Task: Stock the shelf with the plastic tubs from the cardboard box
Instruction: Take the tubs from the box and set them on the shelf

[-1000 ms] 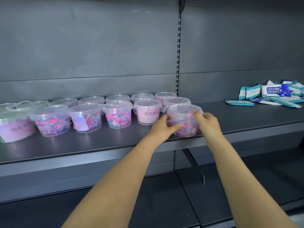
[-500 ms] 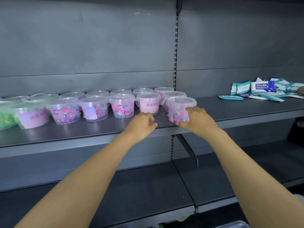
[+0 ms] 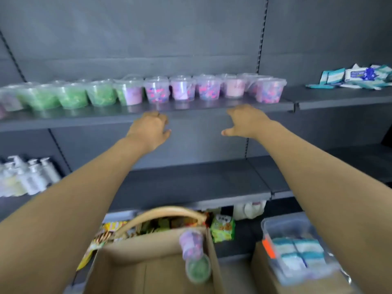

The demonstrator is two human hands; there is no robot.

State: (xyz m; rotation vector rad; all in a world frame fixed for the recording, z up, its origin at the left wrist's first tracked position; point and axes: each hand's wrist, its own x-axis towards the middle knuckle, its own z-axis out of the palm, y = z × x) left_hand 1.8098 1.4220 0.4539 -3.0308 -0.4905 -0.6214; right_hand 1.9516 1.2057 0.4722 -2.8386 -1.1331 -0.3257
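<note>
- Both hands have let go of the tub they were setting down half a second ago and have drawn back off the shelf; the view has tipped down, so the cardboard box [image 3: 131, 270] now shows at the bottom
- The left hand [image 3: 149, 129] and right hand [image 3: 247, 122] hang in front of the shelf edge [image 3: 212, 118], fingers loosely curled, holding nothing
- The last tub placed [image 3: 268, 90] stands at the right end of the row of tubs [image 3: 157, 91], upright, close to the front edge and near the seam where the next shelf panel begins
- This placement looks finished, and the next step is probably a reach down into the box
- Two tubs are left lying inside the box against its right wall: a purple tub [image 3: 192, 242] and below it a green tub [image 3: 198, 270]
- Open room on the shelf lies to the right, between the row's end and a pile of wipe packets [image 3: 356, 77]
- The reach down passes the lower shelf [image 3: 191, 183], whose front edge juts out above the box; a basket handle [image 3: 161, 213] arches just behind the box and a clear bin [image 3: 297, 251] sits just beside it on the right
</note>
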